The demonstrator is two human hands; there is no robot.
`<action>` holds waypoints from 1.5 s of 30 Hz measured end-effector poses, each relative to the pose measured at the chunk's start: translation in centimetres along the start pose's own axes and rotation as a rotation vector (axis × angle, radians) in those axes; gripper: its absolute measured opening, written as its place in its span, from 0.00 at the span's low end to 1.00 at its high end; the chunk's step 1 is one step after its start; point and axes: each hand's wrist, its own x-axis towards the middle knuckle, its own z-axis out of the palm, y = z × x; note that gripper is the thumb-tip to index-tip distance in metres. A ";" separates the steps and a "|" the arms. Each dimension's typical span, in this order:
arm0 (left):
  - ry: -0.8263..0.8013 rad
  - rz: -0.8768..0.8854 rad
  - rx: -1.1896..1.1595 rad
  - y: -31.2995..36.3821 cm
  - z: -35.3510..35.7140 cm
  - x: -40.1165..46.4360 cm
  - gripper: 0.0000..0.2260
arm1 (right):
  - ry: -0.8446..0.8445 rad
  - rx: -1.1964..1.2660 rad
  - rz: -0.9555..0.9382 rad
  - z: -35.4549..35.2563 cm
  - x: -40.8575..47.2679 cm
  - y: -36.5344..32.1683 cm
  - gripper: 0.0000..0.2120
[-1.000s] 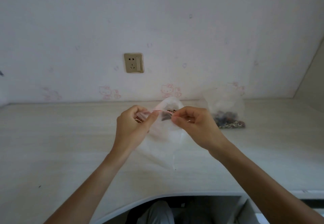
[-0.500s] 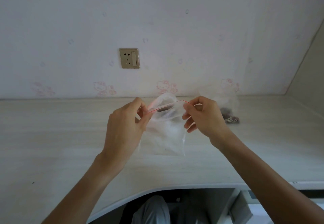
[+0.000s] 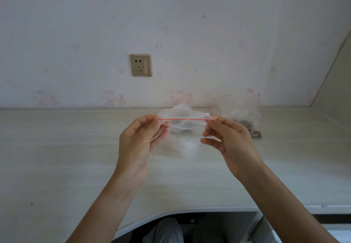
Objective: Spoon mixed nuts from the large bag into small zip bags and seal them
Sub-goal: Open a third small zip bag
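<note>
A small clear zip bag (image 3: 185, 128) with a red zip line hangs in the air above the desk. My left hand (image 3: 141, 138) pinches its left top corner and my right hand (image 3: 228, 140) pinches its right top corner, so the zip line is stretched flat between them. I cannot tell whether anything is inside the bag. The large clear bag (image 3: 241, 115) of dark mixed nuts stands at the back right of the desk, behind my right hand. No spoon is in view.
The pale wooden desk (image 3: 57, 157) runs along a wall with pink cartoon wallpaper. A gold wall socket (image 3: 141, 65) sits above the desk. The desk's front edge curves inward over my knees. A slanted wall closes the right side.
My hands have drawn apart along the top of the small bag, pulling its mouth from a gaping opening into a straight flat line. The bag hangs a little higher.
</note>
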 end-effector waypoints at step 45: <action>0.048 0.454 0.565 -2.8 0.4 0.9 0.11 | 0.252 -0.223 -0.188 0.1 0.6 2.3 0.11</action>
